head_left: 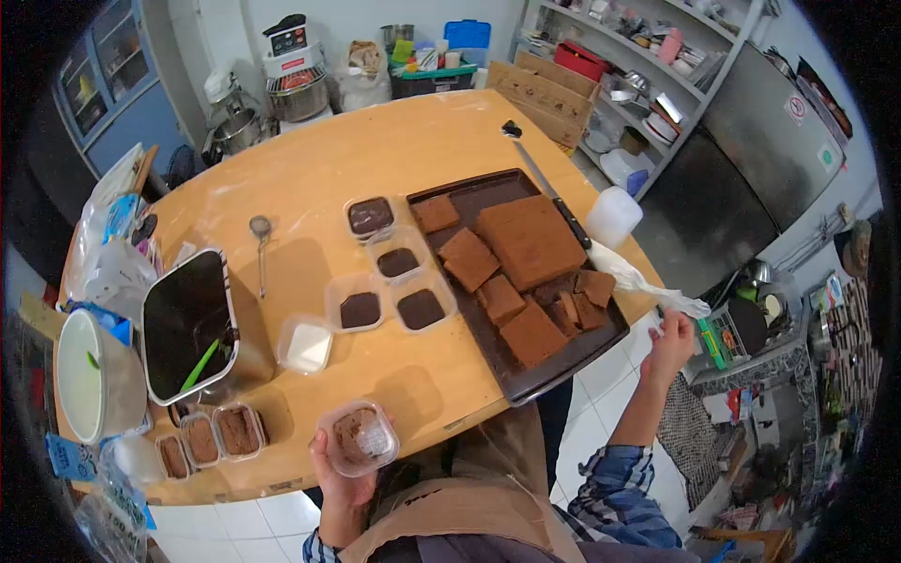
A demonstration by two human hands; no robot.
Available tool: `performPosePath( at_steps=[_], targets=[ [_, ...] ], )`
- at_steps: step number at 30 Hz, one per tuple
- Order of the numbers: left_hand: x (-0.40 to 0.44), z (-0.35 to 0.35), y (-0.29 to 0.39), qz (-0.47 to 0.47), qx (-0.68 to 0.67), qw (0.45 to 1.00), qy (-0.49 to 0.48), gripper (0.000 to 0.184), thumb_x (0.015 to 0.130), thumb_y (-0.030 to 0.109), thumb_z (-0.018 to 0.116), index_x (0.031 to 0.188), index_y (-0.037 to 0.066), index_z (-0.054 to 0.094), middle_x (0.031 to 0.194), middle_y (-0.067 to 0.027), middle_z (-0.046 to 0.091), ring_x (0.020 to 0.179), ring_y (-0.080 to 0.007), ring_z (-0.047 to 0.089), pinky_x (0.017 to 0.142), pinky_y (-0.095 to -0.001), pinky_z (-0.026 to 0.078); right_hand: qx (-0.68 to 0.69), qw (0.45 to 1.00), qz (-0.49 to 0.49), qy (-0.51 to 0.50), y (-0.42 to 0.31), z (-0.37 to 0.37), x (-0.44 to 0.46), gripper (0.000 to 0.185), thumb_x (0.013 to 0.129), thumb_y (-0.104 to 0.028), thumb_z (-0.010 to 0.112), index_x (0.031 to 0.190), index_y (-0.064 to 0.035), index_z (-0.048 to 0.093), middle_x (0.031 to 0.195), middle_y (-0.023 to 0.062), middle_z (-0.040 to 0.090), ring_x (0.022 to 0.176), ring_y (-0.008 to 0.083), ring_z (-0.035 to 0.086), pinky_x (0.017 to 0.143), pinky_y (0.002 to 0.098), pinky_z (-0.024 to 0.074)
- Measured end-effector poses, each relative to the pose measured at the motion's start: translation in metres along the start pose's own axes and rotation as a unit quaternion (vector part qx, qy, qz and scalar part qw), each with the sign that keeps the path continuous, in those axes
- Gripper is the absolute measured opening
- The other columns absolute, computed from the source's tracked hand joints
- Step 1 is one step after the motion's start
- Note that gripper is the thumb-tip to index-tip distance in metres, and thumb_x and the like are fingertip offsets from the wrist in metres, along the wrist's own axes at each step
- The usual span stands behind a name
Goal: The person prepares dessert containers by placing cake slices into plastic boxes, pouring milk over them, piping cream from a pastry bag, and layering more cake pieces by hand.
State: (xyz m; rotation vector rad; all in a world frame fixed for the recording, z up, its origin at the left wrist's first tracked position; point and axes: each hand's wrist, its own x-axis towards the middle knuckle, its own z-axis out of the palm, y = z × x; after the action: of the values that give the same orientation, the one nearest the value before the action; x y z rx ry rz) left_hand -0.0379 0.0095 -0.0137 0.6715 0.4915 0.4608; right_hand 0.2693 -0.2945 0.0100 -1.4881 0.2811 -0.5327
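My left hand (340, 475) holds a clear square plastic cup (358, 437) with brown crumbs inside, at the table's front edge. My right hand (671, 340) is at the table's right corner, its fingers bent at the end of a white cloth (638, 279). Between the hands lies a dark baking tray (526, 389) with a large brown cake slab (530, 241) and several smaller cake pieces (532, 335). Left of the tray stand several clear cups with dark filling (419, 309). A long knife (547, 188) rests along the tray's right edge.
A deep metal container (246, 328) with a green spatula (201, 364) stands left, beside a white bucket (83, 375). Cake-filled cups (238, 431) sit before it. A spoon (262, 253), a white-filled cup (306, 345) and a white container (615, 217) are on the table (310, 159).
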Motion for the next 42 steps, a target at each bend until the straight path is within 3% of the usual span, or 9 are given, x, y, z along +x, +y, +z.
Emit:
performPosePath(
  at_steps=[9,15,21,28,29,31,33,35,42],
  targets=[
    [0.005,0.001,0.001,-0.004,0.041,0.999,0.018,0.07,0.079,0.063,0.038,0.119,0.006,0.044,0.111,-0.015,0.053,0.102,-0.0256,0.052,0.073,-0.0432,0.049,0.159,0.962,0.161,-0.153,0.045,0.02,0.044,0.027,0.082,-0.018,0.061,0.097,0.0043,0.053,0.089,0.0087,0.057,0.079,0.0152,0.054,0.066,0.028,0.0438],
    [0.002,0.003,0.003,-0.016,-0.004,1.0,0.026,0.068,0.079,0.061,0.04,0.118,0.006,0.044,0.111,-0.0144,0.053,0.101,-0.0262,0.052,0.075,-0.0431,0.048,0.068,0.982,0.066,-0.165,0.04,0.045,0.054,0.023,0.084,-0.018,0.059,0.098,0.0006,0.056,0.097,0.0077,0.06,0.087,0.0144,0.055,0.07,0.0282,0.044],
    [0.004,0.002,0.002,-0.008,-0.011,1.0,0.002,0.068,0.08,0.061,0.038,0.118,0.006,0.044,0.11,-0.0149,0.053,0.101,-0.0261,0.052,0.072,-0.0411,0.05,0.159,0.979,-0.062,-0.116,-0.001,0.081,0.074,0.032,0.088,-0.023,0.051,0.098,0.008,0.055,0.1,0.0147,0.06,0.087,0.0168,0.055,0.076,0.0289,0.0426],
    [0.003,0.004,0.0,-0.005,0.005,1.0,0.002,0.065,0.081,0.059,0.035,0.118,0.006,0.045,0.11,-0.0138,0.053,0.102,-0.0269,0.051,0.077,-0.0446,0.047,0.365,0.921,-0.122,-0.06,-0.088,0.043,0.034,0.048,0.091,-0.038,0.039,0.073,0.0046,0.052,0.079,0.027,0.058,0.076,0.0326,0.059,0.074,0.0457,0.0475],
    [0.006,0.002,-0.003,-0.008,0.01,1.0,-0.004,0.065,0.081,0.059,0.035,0.118,0.007,0.045,0.111,-0.0134,0.052,0.103,-0.0269,0.05,0.079,-0.0451,0.046,0.378,0.92,-0.099,-0.035,-0.098,0.045,0.018,0.044,0.093,-0.036,0.036,0.063,-0.0055,0.047,0.063,0.016,0.055,0.068,0.0266,0.057,0.08,0.0472,0.0448],
    [0.007,0.006,-0.003,-0.019,0.01,1.0,-0.013,0.063,0.082,0.057,0.037,0.118,0.006,0.044,0.113,-0.0127,0.051,0.105,-0.0267,0.05,0.083,-0.0448,0.044,0.472,0.84,-0.118,-0.24,-0.093,0.035,0.0,0.045,0.095,-0.033,0.031,0.054,-0.0145,0.035,0.048,0.0039,0.041,0.056,0.018,0.048,0.085,0.0468,0.0415],
    [0.006,0.021,-0.005,-0.035,-0.002,0.999,-0.013,0.062,0.083,0.054,0.039,0.119,0.004,0.043,0.115,-0.012,0.05,0.105,-0.0262,0.05,0.088,-0.0432,0.042,0.467,0.845,-0.07,-0.253,-0.099,0.044,-0.042,0.046,0.096,-0.032,0.026,0.052,-0.0181,0.026,0.042,-0.0022,0.027,0.046,0.0125,0.035,0.087,0.0449,0.0397],
    [0.007,0.036,-0.003,-0.053,-0.02,0.998,-0.032,0.056,0.085,0.049,0.042,0.119,0.005,0.043,0.116,-0.0111,0.05,0.107,-0.0249,0.049,0.089,-0.0414,0.041,0.463,0.801,-0.049,-0.377,-0.102,0.055,-0.082,0.044,0.096,-0.035,0.023,0.054,-0.0195,0.027,0.04,-0.003,0.026,0.039,0.0107,0.03,0.079,0.0422,0.0437],
    [-0.003,0.053,-0.004,0.064,-0.065,0.992,-0.088,0.057,0.086,0.039,0.051,0.128,0.01,0.027,0.121,-0.0082,0.04,0.112,-0.0195,0.041,0.093,-0.0392,0.038,0.351,0.868,-0.113,-0.332,-0.119,0.079,-0.199,0.044,0.095,-0.037,0.023,0.056,-0.0172,0.028,0.038,-0.0016,0.024,0.034,0.0095,0.027,0.071,0.0372,0.0452]
  ],
)
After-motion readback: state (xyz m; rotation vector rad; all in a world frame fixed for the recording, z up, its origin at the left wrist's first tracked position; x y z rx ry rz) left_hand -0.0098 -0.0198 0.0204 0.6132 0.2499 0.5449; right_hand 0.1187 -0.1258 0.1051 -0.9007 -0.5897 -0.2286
